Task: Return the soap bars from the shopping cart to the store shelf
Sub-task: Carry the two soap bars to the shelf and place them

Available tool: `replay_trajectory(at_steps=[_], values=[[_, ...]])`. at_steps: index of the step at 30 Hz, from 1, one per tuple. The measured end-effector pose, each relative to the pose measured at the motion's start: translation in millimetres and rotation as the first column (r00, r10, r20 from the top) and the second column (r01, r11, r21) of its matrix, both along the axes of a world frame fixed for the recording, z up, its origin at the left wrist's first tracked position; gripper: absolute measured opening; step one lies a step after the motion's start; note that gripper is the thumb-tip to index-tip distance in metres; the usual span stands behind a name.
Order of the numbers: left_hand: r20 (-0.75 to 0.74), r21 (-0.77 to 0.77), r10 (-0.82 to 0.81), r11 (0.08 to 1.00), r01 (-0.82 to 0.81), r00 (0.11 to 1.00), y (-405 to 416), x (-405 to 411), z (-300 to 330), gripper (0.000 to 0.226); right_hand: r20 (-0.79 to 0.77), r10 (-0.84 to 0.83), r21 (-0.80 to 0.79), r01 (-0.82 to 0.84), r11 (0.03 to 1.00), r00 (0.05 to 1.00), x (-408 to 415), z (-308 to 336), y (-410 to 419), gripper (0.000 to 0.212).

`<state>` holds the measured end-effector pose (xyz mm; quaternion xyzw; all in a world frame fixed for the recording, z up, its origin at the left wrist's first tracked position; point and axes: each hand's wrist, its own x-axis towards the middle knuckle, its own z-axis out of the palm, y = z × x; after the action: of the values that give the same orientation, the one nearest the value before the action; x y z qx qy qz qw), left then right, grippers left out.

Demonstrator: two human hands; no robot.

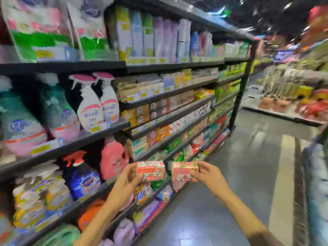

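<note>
Bright shop light, heavy motion blur, edges warped.

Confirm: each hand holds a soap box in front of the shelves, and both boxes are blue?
Not blue. In the head view the left hand and right hand each hold a soap box in front of the shelves, but both boxes are pink-red and white.

Soap boxes: left one [150,170] red-pink with white and green floral print, right one [183,171] pink-red, white patches. Spray bottles [97,103] white, pink triggers. Shelf frame [239,96] black. Floor [248,174] grey, one pale stripe.
</note>
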<state>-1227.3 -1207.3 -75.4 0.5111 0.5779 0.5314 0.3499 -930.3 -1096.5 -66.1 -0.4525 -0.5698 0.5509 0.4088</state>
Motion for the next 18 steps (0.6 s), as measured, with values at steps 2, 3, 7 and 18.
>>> replay_trajectory(at_steps=[2, 3, 7, 18], values=[[0.001, 0.009, -0.028, 1.000, 0.028, 1.000, 37.8, 44.3, 6.9, 0.032, -0.005, -0.035, 0.030, 0.036, 0.999, 0.999, 49.7, 13.8, 20.1, 0.042], [-0.003, 0.015, -0.052, 0.999, 0.052, 0.999, 55.1, 68.2, 11.9, 0.033, 0.012, -0.060, 0.052, 0.059, 0.997, 0.998, 74.5, 19.7, 31.2, 0.042], [0.007, 0.050, -0.105, 0.993, 0.105, 0.994, 124.0, 158.4, 30.1, 0.030, 0.013, -0.139, 0.127, 0.136, 0.983, 0.990, 168.6, 43.7, 75.0, 0.039], [-0.040, 0.079, -0.235, 0.968, 0.237, 0.971, 283.4, 324.3, 61.6, 0.030, 0.018, -0.276, 0.200, 0.267, 0.943, 0.961, 335.4, 80.7, 182.8, 0.038]])
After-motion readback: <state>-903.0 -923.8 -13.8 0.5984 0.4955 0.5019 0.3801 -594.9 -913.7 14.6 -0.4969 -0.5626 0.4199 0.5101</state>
